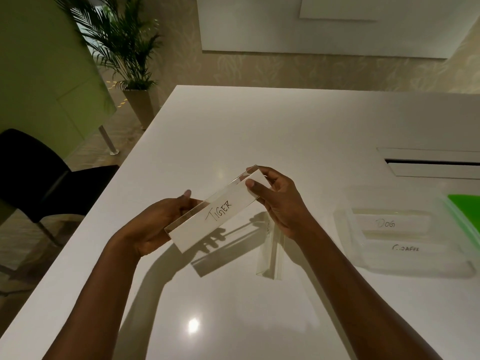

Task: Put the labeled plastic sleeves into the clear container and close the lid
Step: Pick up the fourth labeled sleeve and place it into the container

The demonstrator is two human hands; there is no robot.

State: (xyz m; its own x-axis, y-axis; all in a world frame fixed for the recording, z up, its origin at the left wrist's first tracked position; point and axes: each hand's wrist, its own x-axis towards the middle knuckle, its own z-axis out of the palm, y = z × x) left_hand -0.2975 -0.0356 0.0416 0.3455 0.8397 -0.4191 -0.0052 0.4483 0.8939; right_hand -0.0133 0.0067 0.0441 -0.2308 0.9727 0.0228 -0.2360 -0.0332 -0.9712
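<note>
- Left hand [161, 222]: fingers curled behind the near end of the TIGER sleeve [215, 214], gripping it from the back, thumb tip up over the top edge.
- Right hand [275, 203]: pinches the far end of the same sleeve, thumb on the front face, fingers wrapped behind.
- TIGER sleeve: clear plastic with a white card, handwritten label facing the camera. It is held in the air above the white table [233, 131], running diagonally with its far end higher. Its shadow falls on the table below.
- Second sleeve [271, 253]: lies on the table just under the right wrist, touched by neither hand. Its label is too small to read.
- Clear container [415, 267]: sits open on the table right of the hands, well apart from the TIGER sleeve.
- Inside the container: the DOG sleeve [387, 224] lies flat, with another sleeve [405, 248] nearer the camera whose label is only partly legible.
- Green flat piece [465, 206]: at the container's far right, cut off by the frame edge. Can't tell whether it touches the container.
- Recessed slot [431, 162] in the tabletop behind the container.
- Black chair [39, 178] left of the table, potted palm [124, 48] behind it.
</note>
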